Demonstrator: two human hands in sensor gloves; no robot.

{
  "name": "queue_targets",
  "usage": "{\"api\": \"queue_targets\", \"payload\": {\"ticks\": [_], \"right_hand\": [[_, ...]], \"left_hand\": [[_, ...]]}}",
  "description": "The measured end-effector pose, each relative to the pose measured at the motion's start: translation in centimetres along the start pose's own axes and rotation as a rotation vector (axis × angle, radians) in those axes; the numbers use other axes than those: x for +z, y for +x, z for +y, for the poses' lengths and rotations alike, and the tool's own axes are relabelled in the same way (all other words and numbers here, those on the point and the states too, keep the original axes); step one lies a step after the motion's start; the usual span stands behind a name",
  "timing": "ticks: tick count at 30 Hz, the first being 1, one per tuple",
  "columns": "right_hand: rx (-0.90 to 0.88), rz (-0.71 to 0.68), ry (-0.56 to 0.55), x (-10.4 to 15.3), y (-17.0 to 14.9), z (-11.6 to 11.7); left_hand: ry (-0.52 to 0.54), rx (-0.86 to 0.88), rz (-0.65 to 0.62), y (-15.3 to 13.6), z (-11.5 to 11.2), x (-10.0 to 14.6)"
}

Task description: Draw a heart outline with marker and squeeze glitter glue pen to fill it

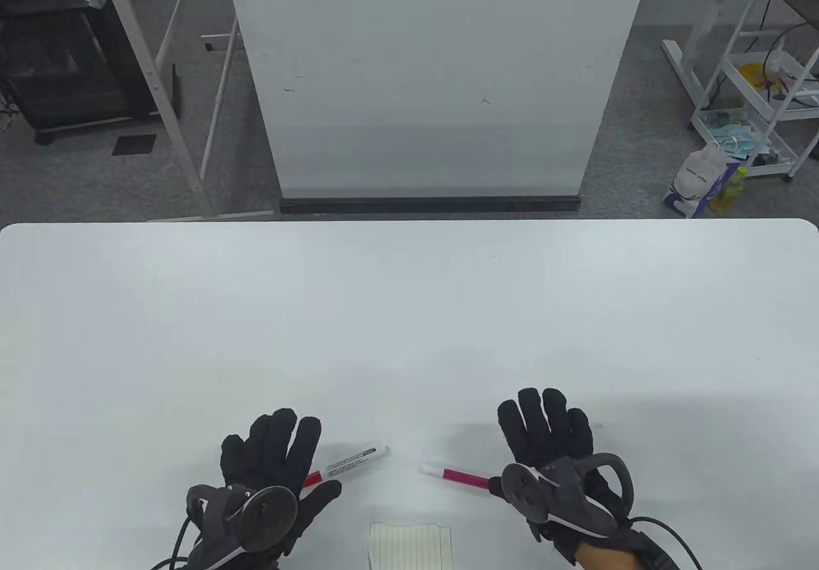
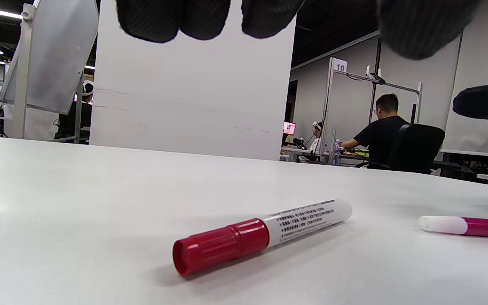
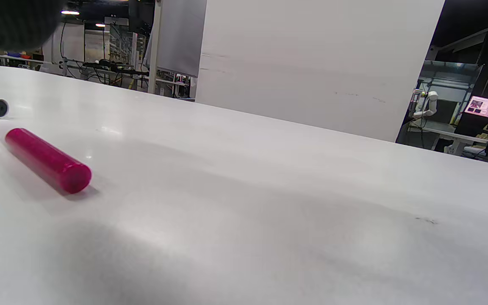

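A marker (image 1: 350, 462) with a white barrel and a red cap (image 2: 220, 245) lies on the white table (image 1: 409, 314), just right of my left hand (image 1: 272, 461). That hand hovers flat, fingers straight, holding nothing. A pink glitter glue pen (image 1: 457, 476) with a white tip (image 2: 441, 224) lies left of my right hand (image 1: 547, 435), whose fingers are also spread flat and empty. The pen's pink barrel (image 3: 48, 160) shows in the right wrist view. A small lined paper pad (image 1: 411, 546) sits at the front edge between the hands.
A tall white board (image 1: 435, 71) stands behind the table's far edge. A seated person (image 2: 379, 131) works at a desk in the background. The far half of the table is bare white surface.
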State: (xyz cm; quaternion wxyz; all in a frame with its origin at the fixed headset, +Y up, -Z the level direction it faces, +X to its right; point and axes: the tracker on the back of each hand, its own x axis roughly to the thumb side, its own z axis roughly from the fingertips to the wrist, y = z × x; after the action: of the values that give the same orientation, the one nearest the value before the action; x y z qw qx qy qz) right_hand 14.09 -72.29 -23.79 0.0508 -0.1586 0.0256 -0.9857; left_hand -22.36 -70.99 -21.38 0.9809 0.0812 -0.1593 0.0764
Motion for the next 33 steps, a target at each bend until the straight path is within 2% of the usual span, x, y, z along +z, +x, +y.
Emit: {"api": "queue_targets", "payload": {"ticks": [9,22,33], "right_hand": [[-0.009,-0.018,0.035,0.06,0.4,0.32],[-0.015,-0.023,-0.048,0.59,0.35,-0.51],[-0.014,-0.043,-0.03,0.61,0.67,-0.48]], "left_hand": [[-0.024,-0.005,0.017,0.12,0.04,-0.03],[0.015,0.006,0.026,0.12,0.41,-0.02],[0.002,0.014,0.01,0.18,0.19,-0.08]]}}
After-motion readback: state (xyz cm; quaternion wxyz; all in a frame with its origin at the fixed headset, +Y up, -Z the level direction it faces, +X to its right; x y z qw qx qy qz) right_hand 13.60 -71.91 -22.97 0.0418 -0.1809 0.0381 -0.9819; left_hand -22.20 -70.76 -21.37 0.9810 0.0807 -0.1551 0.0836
